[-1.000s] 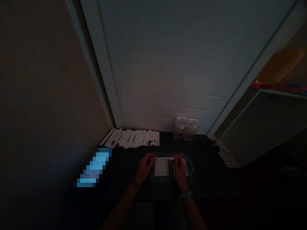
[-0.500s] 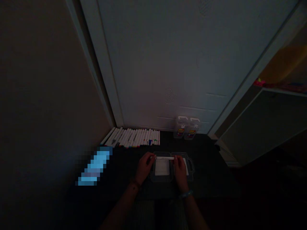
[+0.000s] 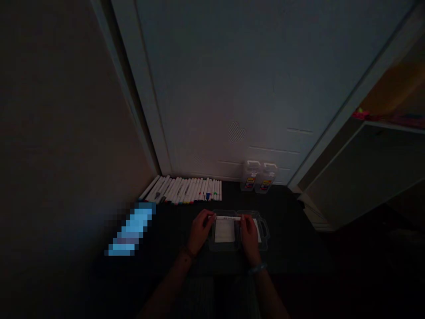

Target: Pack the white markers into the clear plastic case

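Observation:
A white marker (image 3: pixel 228 218) lies crosswise between my two hands, above an opened clear plastic case (image 3: pixel 223 248). Its left end is pinched by my left hand (image 3: pixel 201 226). The fingers of my right hand (image 3: pixel 248 228) close on its other end. Beneath the marker, a white sheet (image 3: pixel 224 232) shows in the left half of the case. Another white piece, partly covered by my right hand, shows in the right half, beside the case's handle (image 3: pixel 264 228).
Along the wall, many white markers (image 3: pixel 189 190) lie in a row on the dark table (image 3: pixel 292 248). Two clear cases with labels (image 3: pixel 250 181) stand upright at the back right. A blurred bright blue rectangle (image 3: pixel 133 228) is at the left.
Both hands keep hold of the marker over the case and have hardly moved. The marker seems slightly turned, with dark print now showing more clearly on it.

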`<state>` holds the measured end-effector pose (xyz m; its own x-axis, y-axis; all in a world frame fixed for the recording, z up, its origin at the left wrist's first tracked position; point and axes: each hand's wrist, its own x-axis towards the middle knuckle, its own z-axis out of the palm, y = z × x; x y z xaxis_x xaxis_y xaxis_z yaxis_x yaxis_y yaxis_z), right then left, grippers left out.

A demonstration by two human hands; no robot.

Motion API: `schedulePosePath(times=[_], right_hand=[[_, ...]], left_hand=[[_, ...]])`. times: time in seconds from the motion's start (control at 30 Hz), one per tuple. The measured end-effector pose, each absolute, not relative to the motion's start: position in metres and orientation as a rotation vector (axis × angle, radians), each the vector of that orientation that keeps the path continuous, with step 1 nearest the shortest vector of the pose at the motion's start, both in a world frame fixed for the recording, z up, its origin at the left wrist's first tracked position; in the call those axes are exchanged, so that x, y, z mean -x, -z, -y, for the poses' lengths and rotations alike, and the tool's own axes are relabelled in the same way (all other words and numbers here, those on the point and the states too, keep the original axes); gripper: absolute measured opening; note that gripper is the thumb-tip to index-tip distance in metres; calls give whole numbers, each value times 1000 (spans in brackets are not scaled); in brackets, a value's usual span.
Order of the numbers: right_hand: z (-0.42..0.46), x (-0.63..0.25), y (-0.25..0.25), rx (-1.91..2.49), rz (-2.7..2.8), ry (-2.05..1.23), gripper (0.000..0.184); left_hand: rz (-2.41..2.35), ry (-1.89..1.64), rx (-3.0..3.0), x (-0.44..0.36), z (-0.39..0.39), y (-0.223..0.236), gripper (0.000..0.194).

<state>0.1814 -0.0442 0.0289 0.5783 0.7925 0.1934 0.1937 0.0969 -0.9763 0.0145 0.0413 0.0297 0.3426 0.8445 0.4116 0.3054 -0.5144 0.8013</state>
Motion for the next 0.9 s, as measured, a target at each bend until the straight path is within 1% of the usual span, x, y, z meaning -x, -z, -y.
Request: schedulePosePath(times=[0.57, 0.9], right_hand=[[44, -181, -29, 1448, 905, -540, 31], [44, -182, -27, 1443, 932, -550, 29]], left_hand=[[-1025, -1077, -1979, -14, -42, -26, 28], [-1022, -1105, -1969, -15, -43, -25, 24]])
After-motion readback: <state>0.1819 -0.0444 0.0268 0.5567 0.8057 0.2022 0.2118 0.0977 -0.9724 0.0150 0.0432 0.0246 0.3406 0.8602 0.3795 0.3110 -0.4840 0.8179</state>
